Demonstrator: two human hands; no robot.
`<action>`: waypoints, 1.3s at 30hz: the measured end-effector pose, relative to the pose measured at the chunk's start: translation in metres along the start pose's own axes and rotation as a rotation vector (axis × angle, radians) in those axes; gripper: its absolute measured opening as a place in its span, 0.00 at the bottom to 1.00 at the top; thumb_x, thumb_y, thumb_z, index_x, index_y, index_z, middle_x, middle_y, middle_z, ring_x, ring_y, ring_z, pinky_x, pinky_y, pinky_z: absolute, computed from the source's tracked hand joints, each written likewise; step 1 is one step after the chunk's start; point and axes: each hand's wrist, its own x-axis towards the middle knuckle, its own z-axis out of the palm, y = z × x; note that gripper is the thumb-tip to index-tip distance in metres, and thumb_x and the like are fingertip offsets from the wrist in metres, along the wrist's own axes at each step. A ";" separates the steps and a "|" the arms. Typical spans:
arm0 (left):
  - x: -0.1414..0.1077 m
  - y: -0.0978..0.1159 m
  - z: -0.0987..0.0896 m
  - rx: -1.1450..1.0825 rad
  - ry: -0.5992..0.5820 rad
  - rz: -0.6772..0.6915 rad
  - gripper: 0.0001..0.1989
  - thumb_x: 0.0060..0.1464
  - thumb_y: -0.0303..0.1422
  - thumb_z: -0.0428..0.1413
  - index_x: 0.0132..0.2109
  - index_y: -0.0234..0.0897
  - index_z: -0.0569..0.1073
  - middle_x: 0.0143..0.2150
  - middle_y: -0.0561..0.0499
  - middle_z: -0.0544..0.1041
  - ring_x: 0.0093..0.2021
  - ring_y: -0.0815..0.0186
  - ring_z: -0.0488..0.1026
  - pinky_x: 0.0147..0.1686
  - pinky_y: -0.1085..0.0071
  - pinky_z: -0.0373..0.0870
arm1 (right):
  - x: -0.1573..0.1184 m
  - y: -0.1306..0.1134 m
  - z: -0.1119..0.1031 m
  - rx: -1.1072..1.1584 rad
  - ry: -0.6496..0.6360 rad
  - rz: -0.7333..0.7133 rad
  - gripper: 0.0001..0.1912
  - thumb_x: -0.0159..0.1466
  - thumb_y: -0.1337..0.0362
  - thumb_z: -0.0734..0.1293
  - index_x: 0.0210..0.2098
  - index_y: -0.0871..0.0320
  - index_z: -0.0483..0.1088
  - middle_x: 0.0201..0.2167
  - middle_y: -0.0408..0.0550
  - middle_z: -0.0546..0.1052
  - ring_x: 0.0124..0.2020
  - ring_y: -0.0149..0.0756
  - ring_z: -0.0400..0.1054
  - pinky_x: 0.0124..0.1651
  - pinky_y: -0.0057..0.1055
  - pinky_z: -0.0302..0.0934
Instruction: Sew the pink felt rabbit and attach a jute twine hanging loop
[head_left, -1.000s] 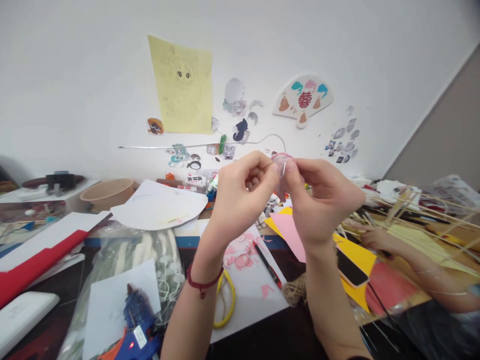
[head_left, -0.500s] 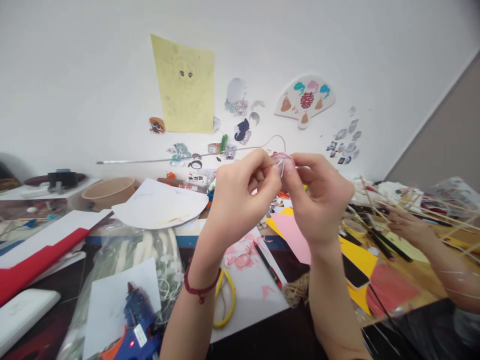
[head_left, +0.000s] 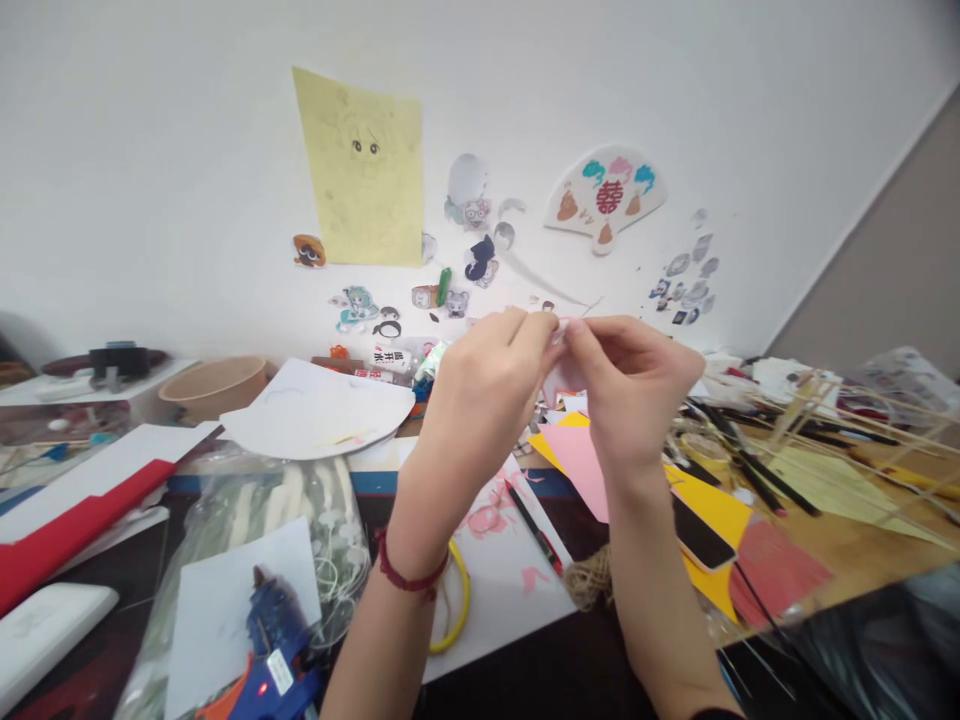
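Note:
In front of the wall, both my hands are raised and meet at the fingertips. My left hand (head_left: 491, 375) is closed in a pinch, with a dark red cord bracelet on its wrist. My right hand (head_left: 637, 385) also pinches, thumb against the fingers. Between them is a small pink piece (head_left: 568, 372), thin and partly see-through, mostly covered by my fingers. A thin grey wire (head_left: 536, 275), smeared by motion, rises from beside the fingertips toward the upper left. Which fingers press on the wire is hidden.
Below lie a blue glue gun (head_left: 277, 625), yellow-handled scissors (head_left: 459, 600), a pencil (head_left: 532, 525), twine (head_left: 589, 580), a phone (head_left: 703, 535) and pink paper (head_left: 577, 460). Thin wooden sticks (head_left: 795, 420) lie right. A white paper fan shape (head_left: 315, 405) lies left.
The wire has swung from lying long toward the left to a short blurred arc above my hands. My left hand has turned, its knuckles facing up. Another person's hand at the right has left view.

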 end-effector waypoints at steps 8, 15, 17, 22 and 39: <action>-0.002 0.003 0.005 0.356 -0.028 0.155 0.10 0.68 0.25 0.50 0.39 0.31 0.74 0.31 0.47 0.75 0.31 0.65 0.69 0.29 0.68 0.58 | -0.001 0.000 0.000 -0.054 0.003 0.083 0.05 0.58 0.65 0.73 0.26 0.57 0.78 0.21 0.39 0.77 0.21 0.29 0.69 0.25 0.28 0.64; -0.004 -0.004 0.017 0.330 0.106 0.197 0.10 0.69 0.24 0.48 0.44 0.29 0.75 0.34 0.45 0.78 0.34 0.64 0.71 0.32 0.68 0.62 | 0.004 -0.005 -0.007 -0.076 -0.048 0.063 0.06 0.59 0.65 0.72 0.26 0.57 0.77 0.21 0.40 0.77 0.22 0.29 0.70 0.25 0.27 0.63; -0.004 -0.005 0.020 0.304 0.137 0.184 0.10 0.69 0.25 0.49 0.44 0.29 0.75 0.34 0.46 0.78 0.34 0.64 0.71 0.33 0.69 0.62 | 0.005 -0.006 -0.008 -0.060 -0.061 0.071 0.06 0.59 0.65 0.72 0.26 0.57 0.77 0.21 0.40 0.78 0.23 0.29 0.71 0.25 0.26 0.64; -0.004 -0.004 0.023 0.264 0.173 0.172 0.11 0.69 0.24 0.48 0.42 0.28 0.76 0.32 0.47 0.78 0.34 0.66 0.71 0.34 0.70 0.63 | 0.007 -0.006 -0.011 -0.043 -0.087 0.053 0.06 0.60 0.65 0.72 0.26 0.56 0.77 0.22 0.40 0.78 0.23 0.28 0.70 0.25 0.25 0.64; -0.003 -0.007 0.028 0.231 0.296 0.174 0.14 0.70 0.23 0.46 0.40 0.32 0.75 0.30 0.49 0.75 0.33 0.66 0.69 0.34 0.69 0.63 | 0.007 -0.006 -0.015 -0.111 -0.126 0.008 0.07 0.63 0.60 0.72 0.30 0.56 0.78 0.23 0.41 0.76 0.24 0.30 0.67 0.26 0.27 0.62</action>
